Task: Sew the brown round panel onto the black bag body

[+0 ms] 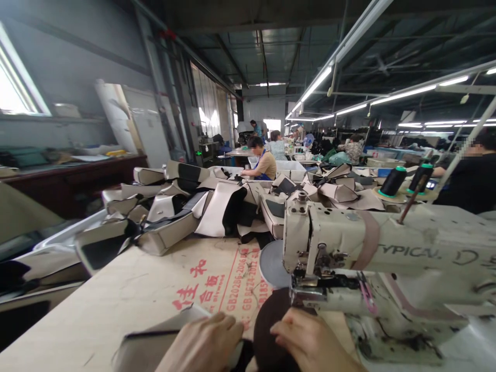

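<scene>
My left hand is closed over a beige bag-like piece with dark edging, low in the head view. My right hand has its fingers bent and drawn together over a dark brown round piece; whatever they may pinch is hidden. Just beyond that hand is the needle end of a sewing machine. A flat grey disc lies beside the machine head. Under both hands stretches a plywood tabletop with red printing.
A heap of beige and black sewn pieces borders the table's far side. Two black thread spools stand behind the machine. A pink looped item hangs on it. A co-worker sits beyond the heap; another person is at right.
</scene>
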A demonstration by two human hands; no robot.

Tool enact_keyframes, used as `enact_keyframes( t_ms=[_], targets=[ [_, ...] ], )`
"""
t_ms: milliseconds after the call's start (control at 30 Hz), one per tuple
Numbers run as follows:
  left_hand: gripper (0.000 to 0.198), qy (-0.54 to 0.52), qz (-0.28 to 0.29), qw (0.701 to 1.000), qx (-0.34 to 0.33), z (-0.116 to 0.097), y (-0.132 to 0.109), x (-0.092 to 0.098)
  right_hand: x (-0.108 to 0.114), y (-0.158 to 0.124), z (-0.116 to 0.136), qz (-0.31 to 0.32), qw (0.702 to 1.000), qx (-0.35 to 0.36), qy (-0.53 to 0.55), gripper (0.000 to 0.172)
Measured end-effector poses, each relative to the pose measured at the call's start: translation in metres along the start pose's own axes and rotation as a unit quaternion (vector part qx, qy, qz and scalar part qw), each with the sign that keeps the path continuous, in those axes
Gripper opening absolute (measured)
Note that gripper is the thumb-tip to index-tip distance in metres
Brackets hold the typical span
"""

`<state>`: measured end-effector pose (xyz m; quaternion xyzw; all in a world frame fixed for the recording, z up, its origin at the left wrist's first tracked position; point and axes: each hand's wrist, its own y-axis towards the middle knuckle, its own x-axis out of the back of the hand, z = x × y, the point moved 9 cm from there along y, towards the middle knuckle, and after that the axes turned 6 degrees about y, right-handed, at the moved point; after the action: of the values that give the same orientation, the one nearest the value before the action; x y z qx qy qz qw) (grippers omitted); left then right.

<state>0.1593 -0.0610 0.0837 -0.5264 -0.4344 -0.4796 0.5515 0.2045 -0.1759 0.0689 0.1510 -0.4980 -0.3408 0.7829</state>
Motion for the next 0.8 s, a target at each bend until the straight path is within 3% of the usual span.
enact_keyframes(
  t_ms=[100, 167, 233, 333, 433, 500, 667, 800],
  targets=[
    [0.017, 0.048, -0.083, 0.995, -0.034, -0.007, 0.036, 0.063, 0.043, 0.009, -0.024, -0.16, 0.986, -0.047, 0.011, 0.023],
    [0.016, 0.084, -0.126, 0.988, -0.03, -0.009, 0.061, 0.095, 0.06, 0.011, -0.031, -0.262, 0.963, -0.064, -0.029, 0.02],
    [0.018, 0.108, -0.141, 0.983, -0.034, -0.014, 0.083, 0.108, 0.062, 0.014, -0.035, -0.33, 0.935, -0.093, -0.088, 0.021],
    [0.02, 0.12, -0.121, 0.984, -0.046, -0.02, 0.099, 0.094, 0.05, 0.021, -0.035, -0.336, 0.919, -0.141, -0.152, 0.023],
    [0.022, 0.087, -0.078, 0.991, -0.073, -0.015, 0.086, 0.071, 0.038, 0.024, -0.032, -0.267, 0.946, -0.131, -0.131, 0.026],
    [0.02, 0.064, -0.075, 0.994, -0.044, 0.007, 0.065, 0.069, 0.041, 0.01, -0.031, -0.247, 0.958, -0.122, -0.082, 0.024],
    [0.021, 0.069, -0.19, 0.973, 0.116, 0.09, 0.008, 0.114, 0.056, -0.055, -0.032, -0.3, 0.946, -0.12, -0.019, 0.017],
    [0.027, 0.092, -0.219, 0.956, 0.171, 0.122, -0.013, 0.134, 0.022, -0.091, -0.039, -0.292, 0.941, -0.169, 0.03, 0.019]
  ],
)
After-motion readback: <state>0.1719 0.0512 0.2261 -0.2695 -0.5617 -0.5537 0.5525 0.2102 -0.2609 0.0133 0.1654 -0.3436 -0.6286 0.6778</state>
